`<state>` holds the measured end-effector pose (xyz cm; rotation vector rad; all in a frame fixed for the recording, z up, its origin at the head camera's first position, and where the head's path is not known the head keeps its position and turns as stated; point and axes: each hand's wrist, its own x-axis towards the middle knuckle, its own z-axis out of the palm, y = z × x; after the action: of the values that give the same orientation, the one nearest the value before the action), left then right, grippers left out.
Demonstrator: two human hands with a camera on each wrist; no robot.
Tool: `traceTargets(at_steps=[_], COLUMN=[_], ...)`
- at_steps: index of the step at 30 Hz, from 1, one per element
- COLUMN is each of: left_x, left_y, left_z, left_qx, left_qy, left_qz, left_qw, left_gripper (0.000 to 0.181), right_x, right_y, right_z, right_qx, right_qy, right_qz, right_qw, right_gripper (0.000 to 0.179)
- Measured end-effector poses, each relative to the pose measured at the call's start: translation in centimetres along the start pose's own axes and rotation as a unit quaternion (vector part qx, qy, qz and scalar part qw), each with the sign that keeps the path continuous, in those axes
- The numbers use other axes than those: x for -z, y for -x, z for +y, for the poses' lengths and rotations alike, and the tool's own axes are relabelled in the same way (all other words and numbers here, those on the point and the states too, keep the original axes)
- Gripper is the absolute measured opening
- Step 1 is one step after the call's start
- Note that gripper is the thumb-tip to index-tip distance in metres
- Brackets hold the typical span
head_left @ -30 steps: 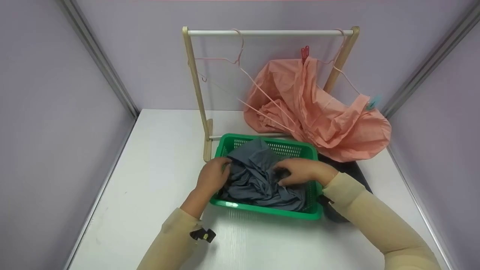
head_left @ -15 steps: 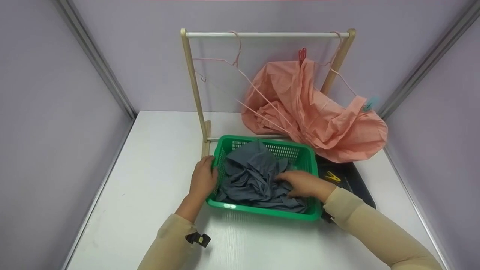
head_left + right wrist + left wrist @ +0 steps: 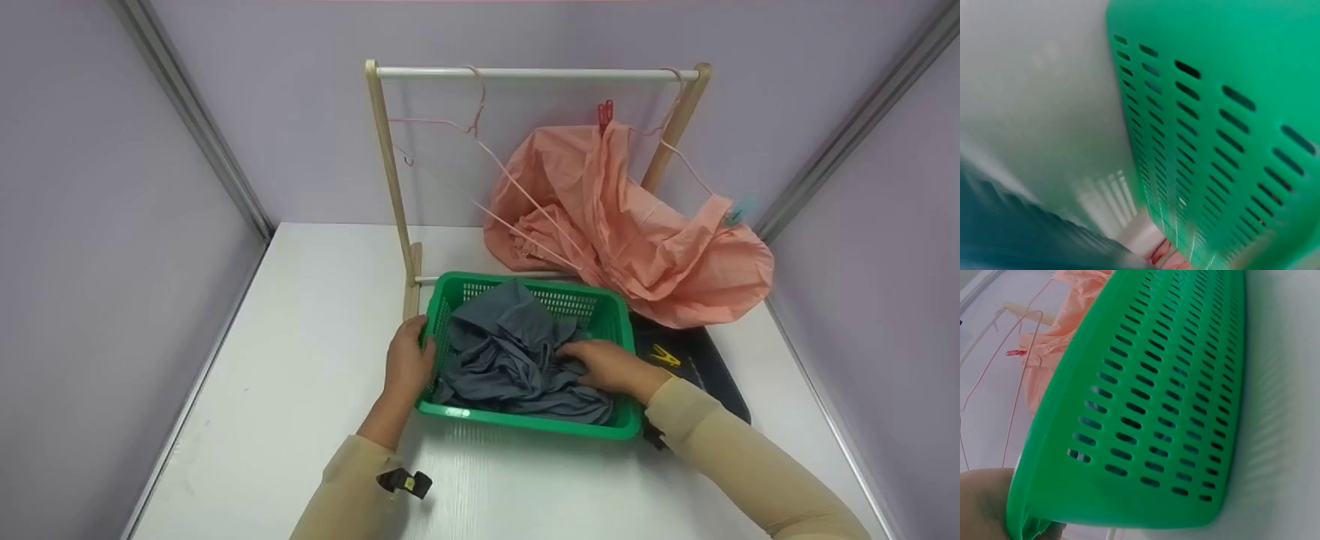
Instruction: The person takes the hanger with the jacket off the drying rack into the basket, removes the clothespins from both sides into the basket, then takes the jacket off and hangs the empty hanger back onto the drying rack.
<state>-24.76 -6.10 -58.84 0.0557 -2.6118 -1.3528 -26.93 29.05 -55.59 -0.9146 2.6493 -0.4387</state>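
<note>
A green plastic basket point(image 3: 525, 427) with slotted walls stands on the table, holding a crumpled grey-blue cloth point(image 3: 510, 352). At its left side my left hand point(image 3: 409, 360) grips the rim; the left wrist view shows the hand point(image 3: 985, 503) at the corner of the basket point(image 3: 1129, 410), whose slotted outer wall fills much of that view. My right hand point(image 3: 607, 366) reaches over the right rim, its bent fingers on the cloth; I cannot tell whether they pinch it. In the right wrist view only the basket's outer wall point(image 3: 1196, 129) shows, without the hand.
Behind the basket stands a small rack with a white rail point(image 3: 555, 73) and wooden legs. A bare pink hanger point(image 3: 476, 127) hangs at left; pink cloth point(image 3: 577, 195), clipped with a red peg point(image 3: 605, 112), hangs at right. A dark tray point(image 3: 697, 352) holds a yellow peg point(image 3: 665, 355).
My left hand has let go of the cloth and moved out to the basket's left rim. The right hand has shifted slightly right and down over the cloth. The yellow peg has come into sight.
</note>
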Motion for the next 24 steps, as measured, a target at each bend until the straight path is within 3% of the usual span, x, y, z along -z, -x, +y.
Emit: traceTargets(at_steps=[9, 13, 24], left_x=[-0.2, -0.4, -0.3], left_y=[0.6, 0.7, 1.2], left_z=[0.1, 0.2, -0.3], left_qx=[0.036, 0.036, 0.065], left_qy=[0.044, 0.057, 0.076], left_qz=[0.035, 0.041, 0.015], left_qw=[0.9978, 0.9968, 0.9948], left_gripper=[0.041, 0.041, 0.048], right_x=[2.0, 2.8, 2.8], right_y=[0.0, 0.2, 1.2], right_z=[0.4, 0.4, 1.0], right_qx=[-0.013, -0.013, -0.05], right_qy=[-0.031, -0.056, -0.121], right_qz=[0.035, 0.051, 0.073], right_qw=[0.9988, 0.9971, 0.9888], right_gripper=[0.054, 0.058, 0.04])
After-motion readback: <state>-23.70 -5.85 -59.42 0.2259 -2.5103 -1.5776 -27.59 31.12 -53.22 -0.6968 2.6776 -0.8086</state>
